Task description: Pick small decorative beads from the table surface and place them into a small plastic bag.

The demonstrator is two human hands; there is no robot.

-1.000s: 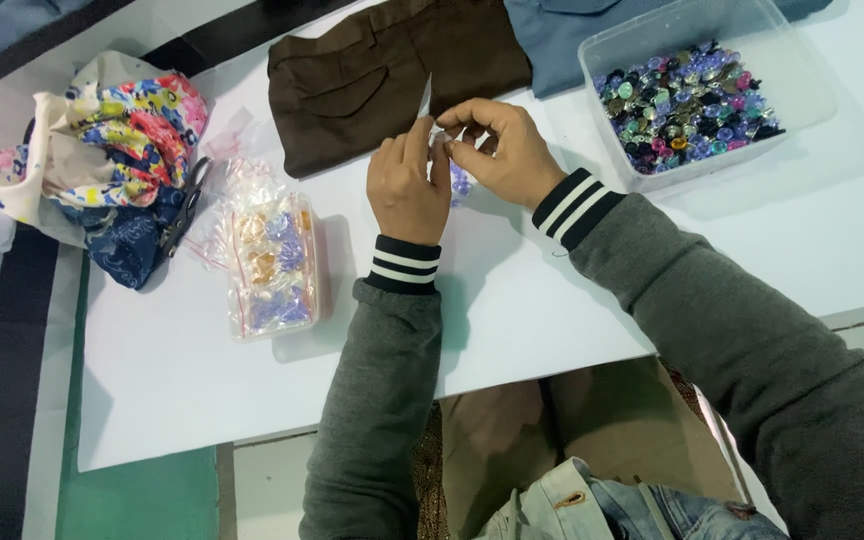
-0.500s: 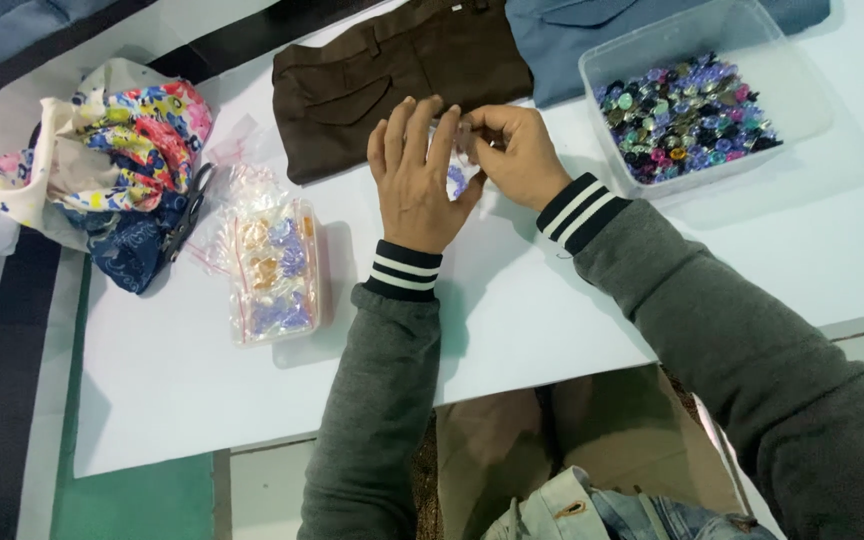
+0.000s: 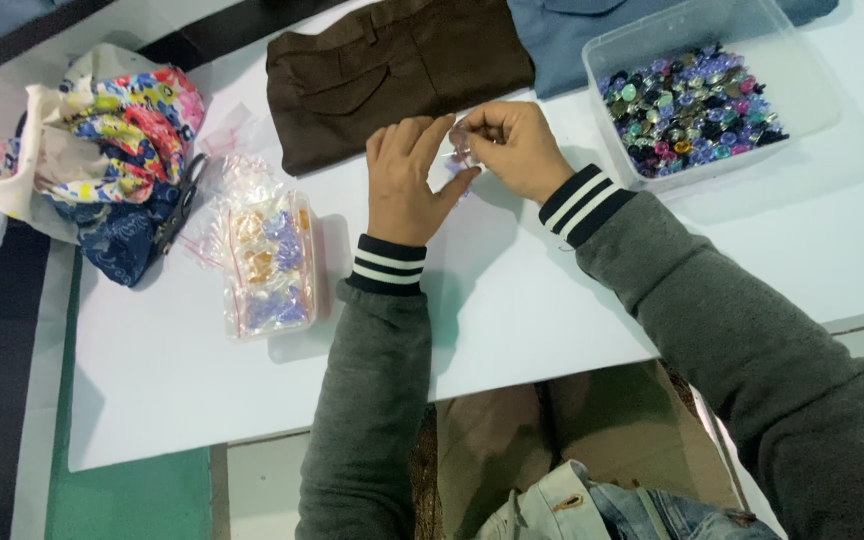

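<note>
Item, as I see it from the head view: left hand (image 3: 407,185), fingers spread and flat, thumb tip touching a small clear plastic bag (image 3: 460,152). Right hand (image 3: 514,148), fingers pinched on that bag, which sits between both hands above the white table (image 3: 552,290); contents possibly beads, too small to tell. Nearby: clear box of coloured beads (image 3: 687,105), brown trousers (image 3: 392,65), stack of filled packets (image 3: 267,262)
</note>
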